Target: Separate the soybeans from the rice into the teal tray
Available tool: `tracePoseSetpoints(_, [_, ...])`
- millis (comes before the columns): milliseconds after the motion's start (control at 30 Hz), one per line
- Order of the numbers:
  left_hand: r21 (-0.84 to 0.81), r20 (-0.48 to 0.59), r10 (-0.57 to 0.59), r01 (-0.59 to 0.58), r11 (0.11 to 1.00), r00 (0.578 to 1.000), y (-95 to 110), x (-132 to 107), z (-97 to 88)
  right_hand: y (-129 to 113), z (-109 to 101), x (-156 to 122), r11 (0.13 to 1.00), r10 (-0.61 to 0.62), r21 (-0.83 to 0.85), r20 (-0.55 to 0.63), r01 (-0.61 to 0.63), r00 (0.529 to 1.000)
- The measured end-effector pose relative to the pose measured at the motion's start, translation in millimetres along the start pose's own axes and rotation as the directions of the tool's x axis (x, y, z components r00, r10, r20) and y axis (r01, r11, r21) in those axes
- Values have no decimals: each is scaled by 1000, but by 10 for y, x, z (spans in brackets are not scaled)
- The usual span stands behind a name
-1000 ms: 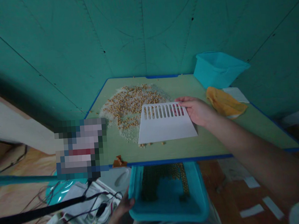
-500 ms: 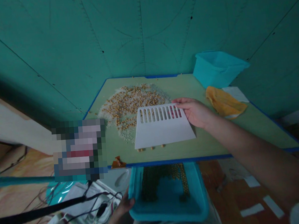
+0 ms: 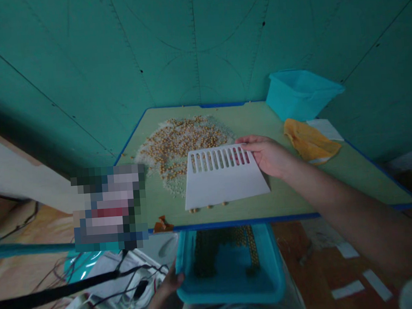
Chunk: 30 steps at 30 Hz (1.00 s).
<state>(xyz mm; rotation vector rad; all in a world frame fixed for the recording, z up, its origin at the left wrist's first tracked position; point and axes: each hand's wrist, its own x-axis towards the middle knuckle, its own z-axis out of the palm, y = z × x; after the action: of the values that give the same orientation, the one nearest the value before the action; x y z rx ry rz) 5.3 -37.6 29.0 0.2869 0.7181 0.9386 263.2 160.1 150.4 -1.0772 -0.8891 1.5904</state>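
My right hand [image 3: 266, 155] grips the top right corner of a white slotted scraper [image 3: 224, 181] that stands tilted on the green table [image 3: 293, 195]. Its lower edge touches a few loose beans [image 3: 209, 206] near the table's front edge. Behind the scraper lies a wide spread of yellow beans and pale rice grains [image 3: 180, 144]. My left hand [image 3: 169, 284] holds the left rim of a teal tray [image 3: 230, 268] below the front edge of the table. The tray has beans lying in it.
A teal bin [image 3: 298, 94] stands at the back right of the table, with a yellow cloth [image 3: 309, 142] and a white sheet [image 3: 326, 129] beside it. A small orange scrap [image 3: 161, 223] lies at the front edge. Cables and a black pole [image 3: 60, 292] are at lower left.
My right hand has drawn the scraper a little left and toward the table's front edge, pushing the few loose beans with it. My left hand and the tray have barely shifted.
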Motion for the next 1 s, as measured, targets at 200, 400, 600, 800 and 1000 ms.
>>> tracePoseSetpoints(200, [-30, -1, 6, -6, 1000, 1000, 12, 12, -27, -3, 8, -22, 1000, 12, -23, 24, -11, 1000])
tracePoseSetpoints(400, [3, -98, 24, -24, 1000, 995, 45, 27, 57, 5, 3, -48, 995, -1, -100, 59, 7, 998])
tracePoseSetpoints(600, [15, -149, 37, -35, 999, 988, 74, 67, 147, 9, -4, -79, 931, -112, -337, 97, 139, 989])
tracePoseSetpoints(800, [3, -125, 19, -19, 1000, 992, 19, 16, 19, -16, -1, -114, 882, -136, -427, 170, 198, 976])
tracePoseSetpoints(1000, [-44, -13, 3, -4, 999, 1000, 18, -13, -46, -18, 12, -132, 878, -100, -433, 248, 203, 963])
